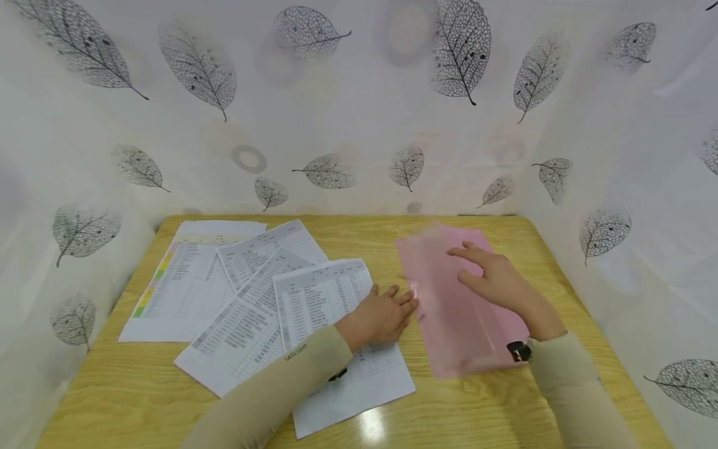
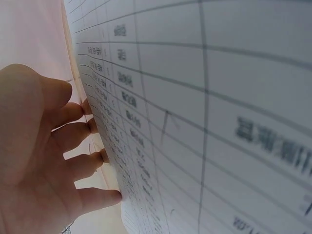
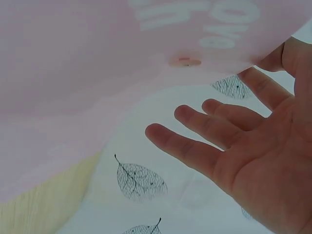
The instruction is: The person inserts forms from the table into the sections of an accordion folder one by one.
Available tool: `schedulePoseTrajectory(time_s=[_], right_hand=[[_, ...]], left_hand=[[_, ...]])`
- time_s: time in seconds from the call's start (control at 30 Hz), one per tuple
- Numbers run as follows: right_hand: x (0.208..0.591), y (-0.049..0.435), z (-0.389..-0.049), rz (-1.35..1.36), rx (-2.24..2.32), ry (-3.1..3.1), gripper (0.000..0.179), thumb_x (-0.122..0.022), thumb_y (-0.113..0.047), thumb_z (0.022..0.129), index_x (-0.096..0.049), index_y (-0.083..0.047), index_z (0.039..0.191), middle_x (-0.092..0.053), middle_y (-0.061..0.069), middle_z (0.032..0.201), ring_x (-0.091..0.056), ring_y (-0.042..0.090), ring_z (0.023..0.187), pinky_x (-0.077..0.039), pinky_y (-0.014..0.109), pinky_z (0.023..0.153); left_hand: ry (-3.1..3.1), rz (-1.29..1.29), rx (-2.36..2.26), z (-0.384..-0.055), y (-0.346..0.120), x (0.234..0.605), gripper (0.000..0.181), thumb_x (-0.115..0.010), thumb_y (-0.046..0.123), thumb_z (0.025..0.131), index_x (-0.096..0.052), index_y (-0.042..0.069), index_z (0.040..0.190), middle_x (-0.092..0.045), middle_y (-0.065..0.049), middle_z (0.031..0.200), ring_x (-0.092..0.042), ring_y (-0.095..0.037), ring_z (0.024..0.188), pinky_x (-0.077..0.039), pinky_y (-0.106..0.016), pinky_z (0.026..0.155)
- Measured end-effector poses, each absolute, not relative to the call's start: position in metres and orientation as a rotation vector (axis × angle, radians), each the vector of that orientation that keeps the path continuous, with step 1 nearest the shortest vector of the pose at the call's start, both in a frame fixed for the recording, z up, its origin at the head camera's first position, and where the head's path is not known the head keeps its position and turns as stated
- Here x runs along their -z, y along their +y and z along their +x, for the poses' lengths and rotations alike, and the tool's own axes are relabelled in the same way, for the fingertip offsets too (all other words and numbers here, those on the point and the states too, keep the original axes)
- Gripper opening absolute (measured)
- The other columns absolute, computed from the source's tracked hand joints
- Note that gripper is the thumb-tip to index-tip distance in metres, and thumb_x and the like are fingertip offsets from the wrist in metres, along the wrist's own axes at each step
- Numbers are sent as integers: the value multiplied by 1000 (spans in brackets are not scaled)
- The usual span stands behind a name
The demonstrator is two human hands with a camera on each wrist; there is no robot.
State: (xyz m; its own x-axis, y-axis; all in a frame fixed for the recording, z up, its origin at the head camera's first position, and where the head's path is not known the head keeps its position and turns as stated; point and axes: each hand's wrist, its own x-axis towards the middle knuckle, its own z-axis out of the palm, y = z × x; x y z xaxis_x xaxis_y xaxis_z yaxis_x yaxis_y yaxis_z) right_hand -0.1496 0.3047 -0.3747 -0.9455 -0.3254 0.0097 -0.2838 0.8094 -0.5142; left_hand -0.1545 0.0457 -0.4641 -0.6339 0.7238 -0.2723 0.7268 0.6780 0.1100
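My left hand [image 1: 384,315] rests on the upper right part of a printed table sheet [image 1: 325,299], fingers spread toward a pink folder [image 1: 454,312]. Up close in the left wrist view, that hand's fingertips [image 2: 100,156] lie along the paper's edge. Over the folder's right part is my right hand [image 1: 496,280], its thumb and index finger at the raised translucent pink cover [image 3: 97,63]. The cover's edge runs between those two in the right wrist view, while the other fingers [image 3: 195,151] stretch out free. Pale lettering and a small round button show on the cover.
Several more printed sheets [image 1: 235,337] overlap to the left, one with coloured tabs [image 1: 151,293] down its side. All lie on a wood-grain table [image 1: 359,234]. A white curtain with leaf prints [image 1: 348,125] hangs around the back and sides.
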Motion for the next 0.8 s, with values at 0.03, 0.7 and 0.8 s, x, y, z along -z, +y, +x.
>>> schedulePoseTrajectory(time_s=[0.03,0.7,0.8], right_hand=[[372,307,-150,-480,808,2922,46,-56,-17,103,-58,-9,149,-45,31,159,-51,53,141,-54,64,98],[343,335,-152,-397,732,3064,42,-56,-21,108,-60,-9,148,-35,-6,59,-30,6,46,-34,26,46],[340,340,-152,-362,739,3063,40,-52,-20,108,-61,-12,147,-31,-7,59,-28,7,46,-33,27,45]], left_hand=[[2600,1157,17,-154,46,464,52,-32,37,115,-30,30,167,-26,10,174,-28,-25,162,-34,-61,126],[2616,1187,78,-153,47,462,52,-36,34,115,-33,26,166,-31,8,172,-31,-26,161,-37,-60,125],[2614,1185,67,-153,47,461,52,-36,33,115,-33,26,166,-31,7,172,-31,-26,161,-37,-60,125]])
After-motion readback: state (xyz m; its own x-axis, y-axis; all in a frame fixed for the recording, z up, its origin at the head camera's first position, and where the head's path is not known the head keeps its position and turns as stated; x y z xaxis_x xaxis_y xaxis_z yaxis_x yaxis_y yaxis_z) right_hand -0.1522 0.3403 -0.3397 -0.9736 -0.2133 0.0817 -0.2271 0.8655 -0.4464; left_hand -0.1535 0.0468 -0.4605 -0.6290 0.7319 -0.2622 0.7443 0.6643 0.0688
